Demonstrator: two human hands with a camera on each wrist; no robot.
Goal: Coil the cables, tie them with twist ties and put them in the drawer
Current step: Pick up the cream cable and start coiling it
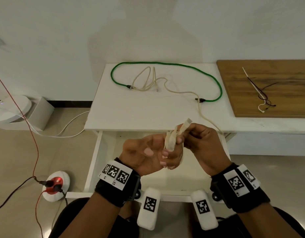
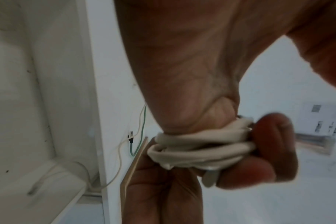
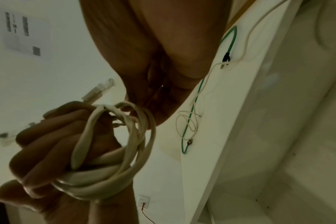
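Observation:
Over the open drawer both hands hold a small coil of beige cable. My left hand lies palm up, its fingers curled round the coil's loops. My right hand pinches the coil's top, just below a clear plug that sticks up. More beige cable lies in loose loops on the white table and runs over the front edge towards my right hand. A green cable arcs round it. Twist ties lie on a wooden board to the right.
To the left, on the floor, are a white power socket with red and black leads and a white device by the wall. A wall rises directly behind the table. The coil fills the left wrist view.

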